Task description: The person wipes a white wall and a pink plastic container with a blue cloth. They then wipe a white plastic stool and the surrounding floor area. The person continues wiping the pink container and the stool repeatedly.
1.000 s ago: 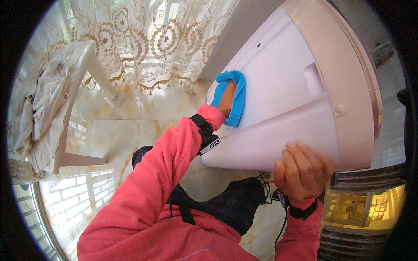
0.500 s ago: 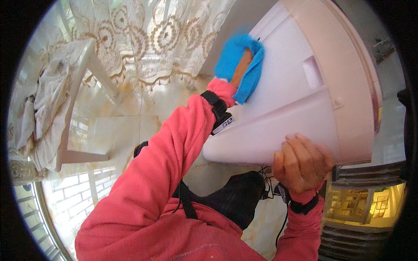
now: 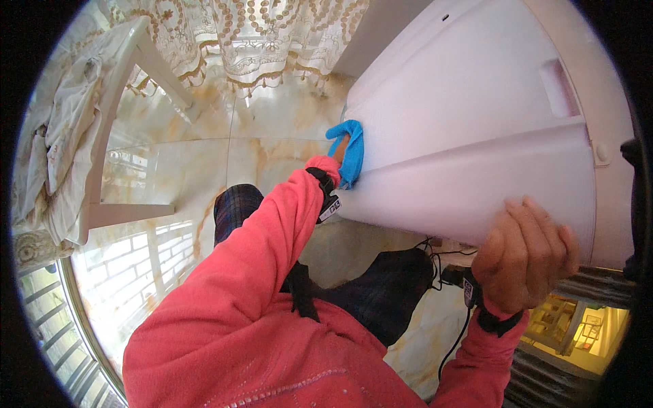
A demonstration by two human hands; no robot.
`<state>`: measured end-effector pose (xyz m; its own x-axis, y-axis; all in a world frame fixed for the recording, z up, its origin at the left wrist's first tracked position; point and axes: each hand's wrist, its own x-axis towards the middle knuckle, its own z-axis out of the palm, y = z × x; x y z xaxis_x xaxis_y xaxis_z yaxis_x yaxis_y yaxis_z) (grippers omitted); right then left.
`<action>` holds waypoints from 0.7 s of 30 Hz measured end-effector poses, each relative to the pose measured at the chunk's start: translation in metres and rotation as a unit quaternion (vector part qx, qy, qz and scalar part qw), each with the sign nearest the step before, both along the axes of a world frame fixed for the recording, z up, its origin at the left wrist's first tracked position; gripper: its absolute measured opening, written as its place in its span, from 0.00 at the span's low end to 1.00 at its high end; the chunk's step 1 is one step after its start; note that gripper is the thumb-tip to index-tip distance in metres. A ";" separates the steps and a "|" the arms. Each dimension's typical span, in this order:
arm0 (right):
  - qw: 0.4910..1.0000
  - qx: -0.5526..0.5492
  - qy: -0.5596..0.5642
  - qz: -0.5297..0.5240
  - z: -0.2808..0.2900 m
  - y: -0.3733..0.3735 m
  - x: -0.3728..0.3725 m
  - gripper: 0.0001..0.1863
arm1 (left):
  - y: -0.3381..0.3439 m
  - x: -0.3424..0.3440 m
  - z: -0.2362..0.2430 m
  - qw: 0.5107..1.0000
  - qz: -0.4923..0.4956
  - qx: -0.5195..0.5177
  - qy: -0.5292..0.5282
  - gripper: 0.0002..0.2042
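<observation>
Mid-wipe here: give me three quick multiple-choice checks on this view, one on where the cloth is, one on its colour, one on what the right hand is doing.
1. Where is the cloth?
A. against the white appliance's left edge
B. on the floor
C. on the white table

2. What colour is the cloth?
A. pink
B. blue
C. yellow

3. What state is the right hand in?
A. hanging free
B. holding a cable
C. gripping the appliance's near edge

Answers:
1 A: the left hand presses the cloth to the white appliance at its left edge.
2 B: the cloth is bright blue against the pale panel.
3 C: the right hand has its fingers curled over the near edge.
</observation>
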<state>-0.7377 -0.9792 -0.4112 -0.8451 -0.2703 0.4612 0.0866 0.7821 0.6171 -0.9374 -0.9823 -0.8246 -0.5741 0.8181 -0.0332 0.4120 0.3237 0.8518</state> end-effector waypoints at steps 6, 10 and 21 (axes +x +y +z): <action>1.000 0.005 -0.014 -0.008 0.000 0.000 0.001 0.10 | -0.015 -0.010 0.026 0.967 -0.080 -0.236 0.057 0.22; 0.999 0.007 -0.025 -0.030 0.002 -0.002 0.002 0.11 | -0.001 -0.030 0.028 0.949 -0.110 -0.277 0.099 0.14; 0.998 0.040 -0.028 -0.033 0.002 -0.002 0.002 0.14 | -0.023 0.032 -0.055 0.993 -0.024 -0.116 0.023 0.16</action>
<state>-0.7354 -0.9812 -0.4091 -0.8860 -0.2468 0.3925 0.1005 0.7241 0.6823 -0.9054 -1.0052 -0.8800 -0.5396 0.8179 -0.1996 0.4683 0.4886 0.7362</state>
